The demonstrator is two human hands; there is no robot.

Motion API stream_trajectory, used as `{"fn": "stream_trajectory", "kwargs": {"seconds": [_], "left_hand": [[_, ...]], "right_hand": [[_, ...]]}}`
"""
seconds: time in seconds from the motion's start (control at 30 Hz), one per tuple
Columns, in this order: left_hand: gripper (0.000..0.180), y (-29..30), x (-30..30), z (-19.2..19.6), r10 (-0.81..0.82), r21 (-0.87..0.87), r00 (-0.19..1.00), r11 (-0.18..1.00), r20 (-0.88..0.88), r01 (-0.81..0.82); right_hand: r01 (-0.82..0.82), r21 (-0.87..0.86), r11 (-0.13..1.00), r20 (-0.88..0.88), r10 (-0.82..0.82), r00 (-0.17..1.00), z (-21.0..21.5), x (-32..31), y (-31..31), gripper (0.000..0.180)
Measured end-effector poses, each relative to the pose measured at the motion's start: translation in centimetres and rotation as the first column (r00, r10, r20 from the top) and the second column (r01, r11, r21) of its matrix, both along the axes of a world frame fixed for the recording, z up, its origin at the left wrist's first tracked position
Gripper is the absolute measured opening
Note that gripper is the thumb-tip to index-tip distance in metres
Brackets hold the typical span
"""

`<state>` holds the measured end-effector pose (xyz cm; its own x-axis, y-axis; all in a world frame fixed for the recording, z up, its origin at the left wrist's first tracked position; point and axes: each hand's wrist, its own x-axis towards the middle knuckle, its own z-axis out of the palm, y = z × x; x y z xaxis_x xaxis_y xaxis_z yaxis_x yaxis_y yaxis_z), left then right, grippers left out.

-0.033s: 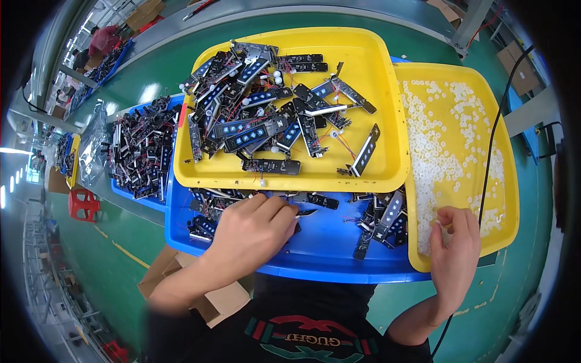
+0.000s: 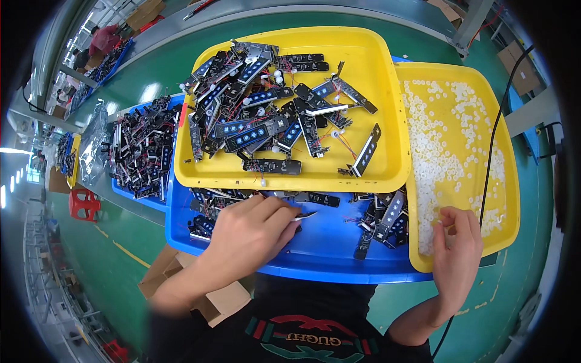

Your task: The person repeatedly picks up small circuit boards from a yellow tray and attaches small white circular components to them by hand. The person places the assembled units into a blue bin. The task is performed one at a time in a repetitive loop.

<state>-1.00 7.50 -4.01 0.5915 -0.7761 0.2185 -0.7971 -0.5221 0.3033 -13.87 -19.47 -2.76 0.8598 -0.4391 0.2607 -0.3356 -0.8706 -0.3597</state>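
Observation:
My left hand (image 2: pixel 245 236) is closed over the blue tray (image 2: pixel 327 260). A slim circuit board strip (image 2: pixel 305 216) with a pale edge sticks out past its fingertips; the rest is hidden by the hand. My right hand (image 2: pixel 458 254) is at the near part of the right yellow tray (image 2: pixel 508 224), among many small white rings (image 2: pixel 436 157). Its thumb and fingers are curled toward each other, and whatever is between them is too small to make out. More boards (image 2: pixel 390 218) with white dots and wires lie in the blue tray between my hands.
A yellow tray (image 2: pixel 369 54) piled with wired black boards (image 2: pixel 248 109) rests over the blue tray's far side. Another blue tray (image 2: pixel 115 184) of boards is at the left. A black cable (image 2: pixel 491 145) hangs across the right tray. An open cardboard box (image 2: pixel 224 302) sits below.
The visible end of the strip in my left hand has tilted slightly, with its tip a little farther right. My right hand has shifted slightly to the right.

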Motion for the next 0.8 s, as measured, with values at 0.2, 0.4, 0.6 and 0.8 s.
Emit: {"fn": "stream_trajectory", "kwargs": {"seconds": [0.2,0.4,0.6,0.8], "left_hand": [[0.020,1.0,-0.5,1.1,0.004,-0.364,0.912,0.916,-0.410,-0.168],[0.022,0.1,-1.8,1.1,-0.293,-0.310,0.142,0.680,-0.946,-0.664],[0.028,-1.2,-2.6,-0.1,-0.507,-0.377,0.027,0.604,-0.862,-0.702],[0.019,-1.7,-2.5,-0.7,-0.615,-0.417,-0.036,0.577,-0.788,-0.702]], "right_hand": [[0.007,0.074,0.997,0.251,-0.025,0.968,0.1,-0.2,-0.6,0.032],[-0.008,0.027,1.000,0.322,-0.002,0.947,-0.3,0.4,-0.5,0.034],[0.059,0.077,0.995,0.283,-0.078,0.956,-0.5,0.3,-0.5,0.028],[0.026,0.050,0.998,0.341,-0.041,0.939,-0.6,-0.2,-1.0,0.025]]}}
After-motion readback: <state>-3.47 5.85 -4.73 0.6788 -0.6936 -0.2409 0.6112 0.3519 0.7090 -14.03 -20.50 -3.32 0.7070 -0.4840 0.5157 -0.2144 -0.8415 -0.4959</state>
